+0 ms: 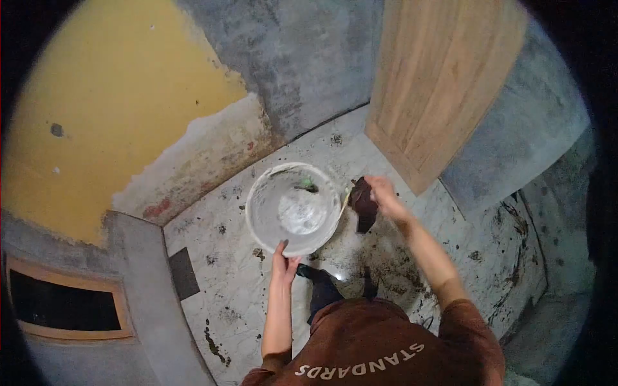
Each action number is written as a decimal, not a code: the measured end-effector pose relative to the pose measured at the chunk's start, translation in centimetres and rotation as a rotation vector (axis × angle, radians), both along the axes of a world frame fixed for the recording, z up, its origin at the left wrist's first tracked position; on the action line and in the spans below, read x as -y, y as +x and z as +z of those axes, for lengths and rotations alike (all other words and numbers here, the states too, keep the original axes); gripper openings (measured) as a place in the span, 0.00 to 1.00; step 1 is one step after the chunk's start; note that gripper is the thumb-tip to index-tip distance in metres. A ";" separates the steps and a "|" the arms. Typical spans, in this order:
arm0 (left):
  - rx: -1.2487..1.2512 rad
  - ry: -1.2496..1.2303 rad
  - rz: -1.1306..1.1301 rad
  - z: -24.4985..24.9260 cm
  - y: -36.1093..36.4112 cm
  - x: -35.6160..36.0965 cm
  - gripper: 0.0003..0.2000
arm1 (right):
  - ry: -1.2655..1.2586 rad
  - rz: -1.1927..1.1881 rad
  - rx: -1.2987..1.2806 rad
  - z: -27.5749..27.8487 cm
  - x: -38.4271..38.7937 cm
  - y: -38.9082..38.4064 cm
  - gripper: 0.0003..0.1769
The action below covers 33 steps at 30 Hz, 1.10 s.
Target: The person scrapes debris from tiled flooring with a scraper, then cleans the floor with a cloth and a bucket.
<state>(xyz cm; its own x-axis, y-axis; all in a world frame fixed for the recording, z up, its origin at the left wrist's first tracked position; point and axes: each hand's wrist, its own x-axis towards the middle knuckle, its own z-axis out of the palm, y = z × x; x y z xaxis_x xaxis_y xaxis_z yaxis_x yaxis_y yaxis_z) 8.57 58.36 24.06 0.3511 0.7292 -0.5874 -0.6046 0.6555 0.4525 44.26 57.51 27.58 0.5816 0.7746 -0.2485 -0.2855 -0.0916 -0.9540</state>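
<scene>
A round whitish plastic bucket (257,215), its rim smeared and its inside pale, is tilted so that I look into it. My left hand (284,262) grips its near rim, thumb over the edge. Inside, by the far wall, lies a small green and dark object (308,185) whose kind I cannot make out. To the right of the bucket my right hand (384,194) is closed at the top of a dark brown, cloth-like piece (365,209) that hangs down. A thin yellow-green strip (346,198) shows between that piece and the bucket's rim.
The pale tiled floor (241,309) is spotted with dark dirt, thickest at the right. A wooden door (444,83) stands ahead to the right. A bare grey wall (309,58) and a peeling yellow wall (116,96) close off the front and left. A dark rectangular patch (185,273) marks the left floor.
</scene>
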 end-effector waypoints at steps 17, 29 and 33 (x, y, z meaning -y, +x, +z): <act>-0.340 0.100 -0.474 2.4 15.5 8.2 0.33 | -0.167 -0.520 -0.267 -9.7 18.7 -6.7 0.11; -0.715 0.283 -0.421 -0.6 8.9 10.1 0.30 | 0.028 -0.391 0.464 -4.5 23.7 6.4 0.12; -0.795 0.471 -0.476 -0.6 7.1 11.5 0.27 | -0.155 -0.386 0.364 0.3 24.6 6.3 0.15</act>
